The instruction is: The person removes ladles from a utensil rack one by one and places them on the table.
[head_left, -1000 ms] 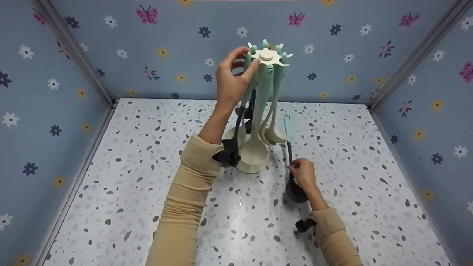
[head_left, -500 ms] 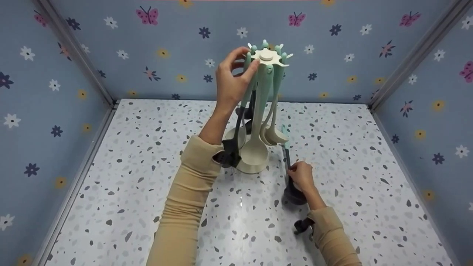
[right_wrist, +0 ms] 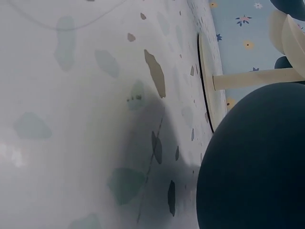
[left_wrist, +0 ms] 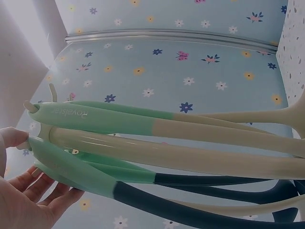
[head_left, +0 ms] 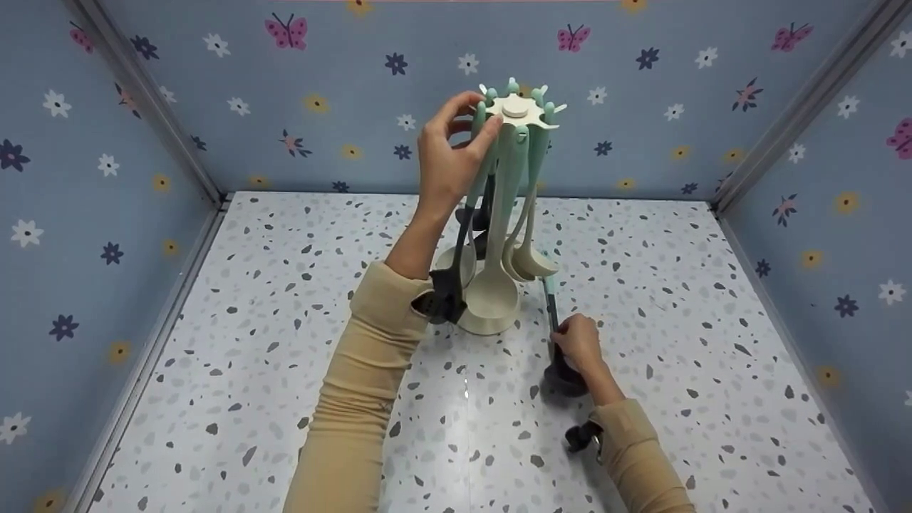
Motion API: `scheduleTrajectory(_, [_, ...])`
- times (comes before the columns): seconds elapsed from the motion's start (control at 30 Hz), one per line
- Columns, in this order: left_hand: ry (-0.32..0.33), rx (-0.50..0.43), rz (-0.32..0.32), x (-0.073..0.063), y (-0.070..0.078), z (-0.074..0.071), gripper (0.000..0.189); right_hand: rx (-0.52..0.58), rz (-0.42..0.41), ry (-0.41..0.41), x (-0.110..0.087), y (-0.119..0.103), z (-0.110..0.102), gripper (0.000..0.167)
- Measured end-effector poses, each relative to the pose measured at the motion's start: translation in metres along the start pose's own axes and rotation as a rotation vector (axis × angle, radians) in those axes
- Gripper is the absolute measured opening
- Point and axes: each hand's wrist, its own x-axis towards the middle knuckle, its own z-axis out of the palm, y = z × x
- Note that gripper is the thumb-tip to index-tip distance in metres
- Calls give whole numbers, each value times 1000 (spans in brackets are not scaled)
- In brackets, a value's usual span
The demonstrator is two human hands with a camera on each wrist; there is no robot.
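Moved: right hand [head_left: 578, 342] and black ladle [head_left: 565, 379] edge left, nearer utensil rack [head_left: 515, 108].
Right hand: pinches the shaft [head_left: 552, 310] just above the bowl [right_wrist: 252, 162].
Left hand [head_left: 449, 153]: grips rack top round a green handle [left_wrist: 71, 164].
Handling: brace rack; steer shaft's far end clear of hung ladles [head_left: 539, 262].
Ladle: under right hand, right of rack, apart from base [head_left: 487, 328].
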Motion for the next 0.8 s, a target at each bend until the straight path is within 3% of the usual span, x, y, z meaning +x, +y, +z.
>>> scheduleTrajectory(0.27, [0, -13, -19, -8, 22, -1, 28, -16, -14, 15, -2, 3, 6, 7])
scheduleTrajectory(0.53, [2, -6, 1, 0, -2, 0, 30, -12, -15, 18, -2, 6, 9, 7])
scheduleTrajectory(0.8, [1, -4, 5, 0, -4, 1, 30, -8, 7, -7, -3, 6, 7, 15])
